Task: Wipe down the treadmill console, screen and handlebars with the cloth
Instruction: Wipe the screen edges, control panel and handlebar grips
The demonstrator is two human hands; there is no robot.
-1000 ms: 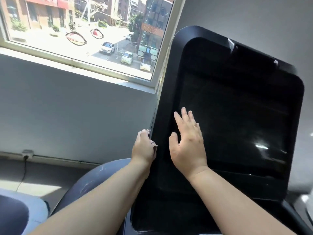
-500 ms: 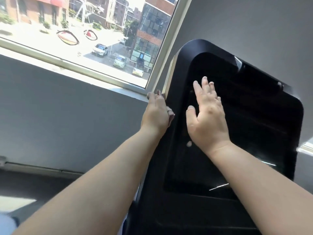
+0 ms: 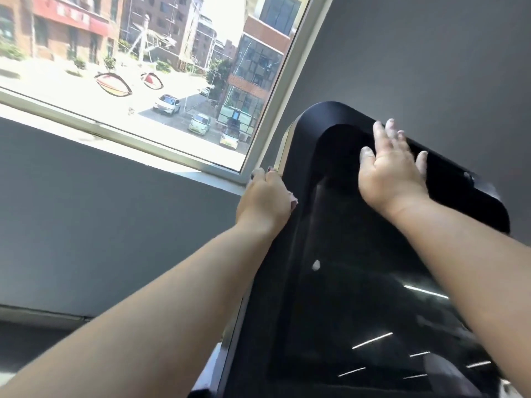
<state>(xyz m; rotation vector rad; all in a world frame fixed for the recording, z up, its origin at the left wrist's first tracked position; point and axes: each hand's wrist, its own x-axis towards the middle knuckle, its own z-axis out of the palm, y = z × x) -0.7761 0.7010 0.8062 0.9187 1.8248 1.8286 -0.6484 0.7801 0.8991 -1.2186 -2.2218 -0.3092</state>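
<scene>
The left grip [image 3: 265, 201] had climbed the left edge of the treadmill console [image 3: 290, 254] since half a second earlier. It was now level with the lower corner of the window frame [image 3: 267, 133], fingers curled round the edge and clenched on the cloth [image 3: 293, 198], of which only a pale scrap showed by the thumb. The right grip [image 3: 393, 170], released and spread flat, had slid up from the screen [image 3: 373, 282] to the top bezel. A white speck [image 3: 316, 265] remained on the glass, now well below both.
</scene>
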